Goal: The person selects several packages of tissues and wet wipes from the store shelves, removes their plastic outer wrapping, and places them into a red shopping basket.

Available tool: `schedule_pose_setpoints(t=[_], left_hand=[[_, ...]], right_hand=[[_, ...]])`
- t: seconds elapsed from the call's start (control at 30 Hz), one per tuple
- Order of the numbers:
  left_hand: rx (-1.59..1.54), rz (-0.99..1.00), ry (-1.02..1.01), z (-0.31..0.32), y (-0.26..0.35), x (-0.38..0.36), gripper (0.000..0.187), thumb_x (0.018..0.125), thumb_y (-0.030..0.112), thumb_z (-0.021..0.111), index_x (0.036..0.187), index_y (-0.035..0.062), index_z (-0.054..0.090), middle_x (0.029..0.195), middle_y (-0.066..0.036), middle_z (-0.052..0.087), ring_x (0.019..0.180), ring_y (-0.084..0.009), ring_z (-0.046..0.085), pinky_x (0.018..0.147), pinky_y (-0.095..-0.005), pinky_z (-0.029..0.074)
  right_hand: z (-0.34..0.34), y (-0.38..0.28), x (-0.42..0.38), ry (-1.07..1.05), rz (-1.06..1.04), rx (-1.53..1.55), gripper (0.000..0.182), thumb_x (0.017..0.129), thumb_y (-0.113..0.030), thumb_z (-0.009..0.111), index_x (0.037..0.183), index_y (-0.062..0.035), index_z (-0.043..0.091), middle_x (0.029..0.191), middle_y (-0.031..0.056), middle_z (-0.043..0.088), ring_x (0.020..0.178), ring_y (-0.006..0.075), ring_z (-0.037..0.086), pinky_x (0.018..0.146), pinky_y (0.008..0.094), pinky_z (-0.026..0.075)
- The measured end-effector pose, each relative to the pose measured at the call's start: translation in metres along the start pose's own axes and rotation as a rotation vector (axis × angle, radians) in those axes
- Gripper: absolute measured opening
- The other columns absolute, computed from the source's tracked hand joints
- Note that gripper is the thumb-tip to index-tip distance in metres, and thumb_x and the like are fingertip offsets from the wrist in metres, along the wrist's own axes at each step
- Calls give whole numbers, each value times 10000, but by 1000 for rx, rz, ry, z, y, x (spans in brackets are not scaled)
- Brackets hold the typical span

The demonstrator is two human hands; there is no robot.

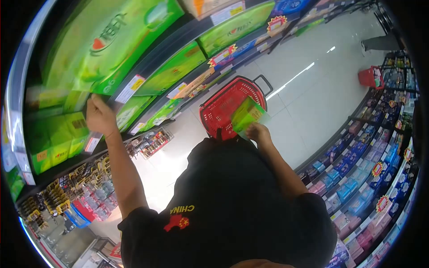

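Note:
My left hand (100, 115) is at the shelf edge on the left, fingers closed at the lower corner of a large green tissue pack (116, 49); whether it grips the pack is hard to tell. Below that hand, smaller green packs (60, 140) stand on a lower shelf. My right hand (258, 133) holds a small green pack (248, 115) by its lower end, over a red shopping basket (214, 107) with a dark handle. The pack is tilted and hides part of the basket.
Shelves with price labels (129, 88) run along the upper left. Stocked shelves (353, 190) curve along the right. Another red basket (371, 77) stands on the floor at the upper right, near a person's leg (382, 43). Hanging goods (82, 183) are at the lower left.

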State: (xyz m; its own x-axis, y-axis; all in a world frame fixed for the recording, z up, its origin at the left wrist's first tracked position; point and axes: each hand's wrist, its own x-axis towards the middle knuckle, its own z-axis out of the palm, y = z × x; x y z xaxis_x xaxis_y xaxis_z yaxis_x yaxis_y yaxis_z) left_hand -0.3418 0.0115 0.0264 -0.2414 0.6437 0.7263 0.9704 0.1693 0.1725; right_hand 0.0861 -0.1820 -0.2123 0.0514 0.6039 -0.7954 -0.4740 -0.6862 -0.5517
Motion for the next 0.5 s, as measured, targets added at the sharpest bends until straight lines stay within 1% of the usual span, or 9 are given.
schedule_pose_setpoints(t=[0.1, 0.2, 0.33, 0.43, 0.5], left_hand=[[61, 12, 4, 5, -6, -3, 360, 970, 347, 481, 792, 89, 657, 695, -167, 628, 610, -400, 581, 515, -473, 424], [160, 22, -2, 9, -9, -5, 390, 979, 346, 442, 824, 51, 645, 709, -203, 622, 622, -427, 571, 532, -492, 420], [238, 87, 20, 20, -39, -7, 465, 977, 362, 400, 835, -26, 613, 751, -271, 611, 664, -475, 560, 570, -531, 408], [204, 17, 43, 23, -38, -7, 514, 966, 377, 374, 806, -63, 587, 762, -305, 594, 651, -489, 524, 590, -550, 384], [165, -22, 39, 24, -47, -6, 522, 958, 381, 377, 794, -71, 579, 746, -312, 582, 630, -479, 494, 595, -554, 371]], right_hand=[[2, 0, 26, -10, 70, 40, 259, 913, -334, 562, 883, -80, 601, 816, 48, 629, 745, 175, 609, 701, 314, 486], [-8, 9, 72, -115, 153, 35, 238, 901, -331, 576, 879, -94, 594, 820, 41, 624, 754, 169, 607, 698, 318, 482], [-15, 18, 131, -67, 253, 21, 249, 885, -364, 589, 887, -115, 591, 826, 30, 615, 767, 157, 599, 692, 310, 482], [-25, 31, 172, -30, 318, 10, 289, 860, -407, 611, 914, -123, 594, 836, 20, 602, 761, 151, 587, 691, 312, 482], [-37, 45, 205, -4, 332, -15, 294, 856, -404, 618, 947, -126, 591, 843, 16, 600, 759, 151, 585, 691, 326, 484]])
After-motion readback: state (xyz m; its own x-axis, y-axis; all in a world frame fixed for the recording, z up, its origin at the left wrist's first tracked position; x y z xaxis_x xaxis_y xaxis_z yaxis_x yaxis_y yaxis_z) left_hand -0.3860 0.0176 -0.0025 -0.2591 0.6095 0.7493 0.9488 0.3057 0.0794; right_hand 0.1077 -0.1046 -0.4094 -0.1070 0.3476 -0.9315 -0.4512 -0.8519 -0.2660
